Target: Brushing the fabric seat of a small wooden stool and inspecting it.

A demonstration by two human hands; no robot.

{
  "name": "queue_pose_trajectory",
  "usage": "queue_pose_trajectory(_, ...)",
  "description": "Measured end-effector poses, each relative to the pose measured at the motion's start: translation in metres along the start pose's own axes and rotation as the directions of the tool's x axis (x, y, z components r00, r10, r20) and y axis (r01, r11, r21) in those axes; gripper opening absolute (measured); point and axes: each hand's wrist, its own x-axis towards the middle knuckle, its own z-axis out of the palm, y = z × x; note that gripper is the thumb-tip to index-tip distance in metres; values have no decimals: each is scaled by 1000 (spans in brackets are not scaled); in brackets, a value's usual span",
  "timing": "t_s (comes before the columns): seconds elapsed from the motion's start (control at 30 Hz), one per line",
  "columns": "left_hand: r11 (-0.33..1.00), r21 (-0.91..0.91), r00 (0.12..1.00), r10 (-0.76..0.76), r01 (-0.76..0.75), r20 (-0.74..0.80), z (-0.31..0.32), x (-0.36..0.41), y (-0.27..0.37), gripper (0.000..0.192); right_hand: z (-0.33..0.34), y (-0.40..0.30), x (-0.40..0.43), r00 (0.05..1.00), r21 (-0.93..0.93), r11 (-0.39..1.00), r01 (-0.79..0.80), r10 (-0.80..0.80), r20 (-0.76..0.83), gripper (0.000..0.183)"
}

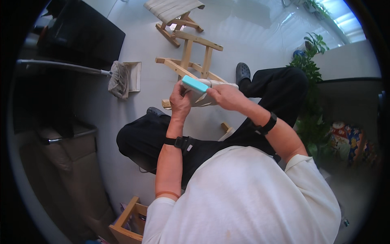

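Before me a wooden folding stool (206,62) is tipped over, its legs pointing away from me. Its pale fabric seat (207,101) faces up between my hands. My left hand (180,103) grips the left edge of that fabric. In my right hand (228,96) is a turquoise oblong block (195,84), possibly the back of a brush, lying over the seat's upper edge. The underside of this block is hidden. Some of the stool's frame is covered by the fabric and my hands.
Beyond it stands another folding stool (172,10) with a light slatted-looking seat. A dustpan (134,76) and a cloth-covered broom head (119,80) lie to the left. Green plants (307,65) line the right side. A wooden box-like frame (129,218) is near my left elbow.
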Motion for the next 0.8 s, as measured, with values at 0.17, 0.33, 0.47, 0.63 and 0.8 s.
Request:
queue_pose_trajectory(0.17,974,-224,997,-1,-17,-77,-4,8,6,44,3,161,1,990,-506,859,-79,128,62,33)
queue_pose_trajectory(0.33,997,-73,998,6,-11,-64,-9,10,7,43,0,124,27,993,-347,935,-77,102,57,40)
queue_pose_trajectory(0.47,996,-85,996,-33,26,-82,-18,7,8,43,28,36,33,995,-228,974,7,-30,-100,32)
queue_pose_trajectory(0.63,984,-174,986,-3,-26,-167,-12,13,3,43,-15,139,3,908,-425,810,-404,411,-80,30)
queue_pose_trajectory(0.8,990,-138,989,-27,7,-145,-11,15,9,44,-52,137,8,945,-492,810,-318,314,-94,30)
